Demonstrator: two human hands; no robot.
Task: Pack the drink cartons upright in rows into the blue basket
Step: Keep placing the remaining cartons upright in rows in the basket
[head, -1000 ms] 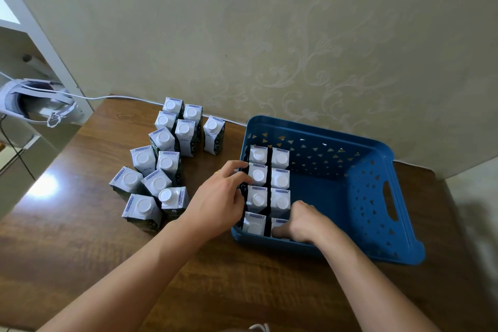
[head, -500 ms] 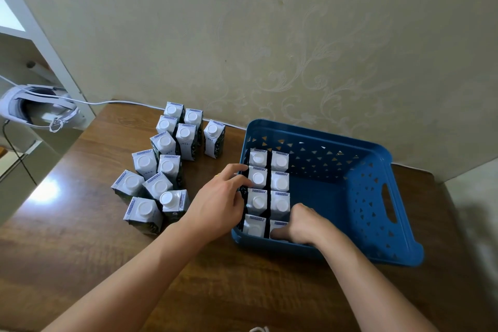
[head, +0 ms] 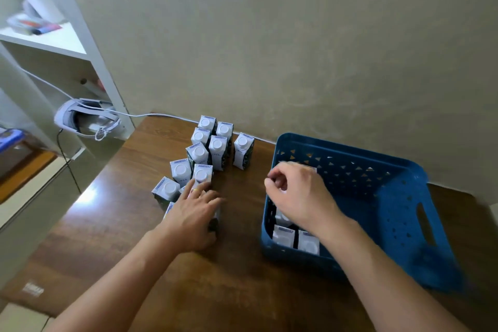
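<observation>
A white shelf (head: 67, 43) stands at far left, with a white headset (head: 86, 118) beside the brown surface (head: 113, 224). On that surface stands a cluster of cartons (head: 213, 148), upright, white caps up. The left hand (head: 194, 213) lies flat over the nearest cartons of that cluster, fingers stretched forward and resting on their tops; its grip looks released, though the cartons under the palm are hidden. A ring (head: 195, 190) shows on 1 finger. To the right sits the blue basket (head: 398, 213), well apart from the cluster. The right hand (head: 296, 194) hovers over the basket's left side, fingers curled with nothing visible between them. Below it, 2 packed cartons (head: 295, 240) stand upright against the near wall, with others partly hidden beneath the hand.
</observation>
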